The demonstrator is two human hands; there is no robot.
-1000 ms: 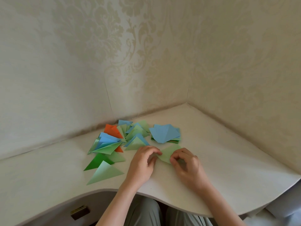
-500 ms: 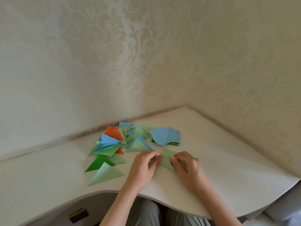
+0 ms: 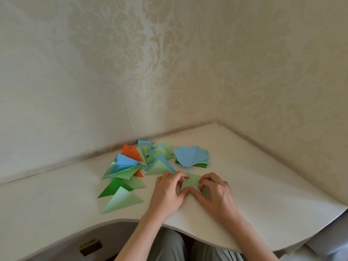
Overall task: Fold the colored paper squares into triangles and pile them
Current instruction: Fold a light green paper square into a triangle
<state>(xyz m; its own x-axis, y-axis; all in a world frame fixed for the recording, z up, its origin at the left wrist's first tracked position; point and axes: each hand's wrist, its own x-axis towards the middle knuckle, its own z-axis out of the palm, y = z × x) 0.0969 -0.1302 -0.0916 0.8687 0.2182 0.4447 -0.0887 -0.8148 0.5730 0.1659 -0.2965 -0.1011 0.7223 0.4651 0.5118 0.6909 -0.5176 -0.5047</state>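
Observation:
A light green paper [image 3: 190, 181] lies on the white desk [image 3: 263, 185] between my hands, partly folded. My left hand [image 3: 167, 193] pinches its left side and my right hand [image 3: 214, 194] pinches its right side, thumbs meeting at the near corner. To the left lies a loose spread of folded triangles [image 3: 131, 166] in light green, dark green, blue and orange. Behind my hands sits a stack of unfolded squares [image 3: 192, 157] with a creased blue sheet on top.
Patterned walls [image 3: 263, 81] close the desk's corner at the back and right. The desk's curved front edge [image 3: 113, 223] runs just below my wrists, with my knees under it. A small dark object [image 3: 90, 246] sits below the desk at lower left.
Both hands have closed in over the light green paper, and the thumbs now meet at its near corner. The camera view has tilted slightly.

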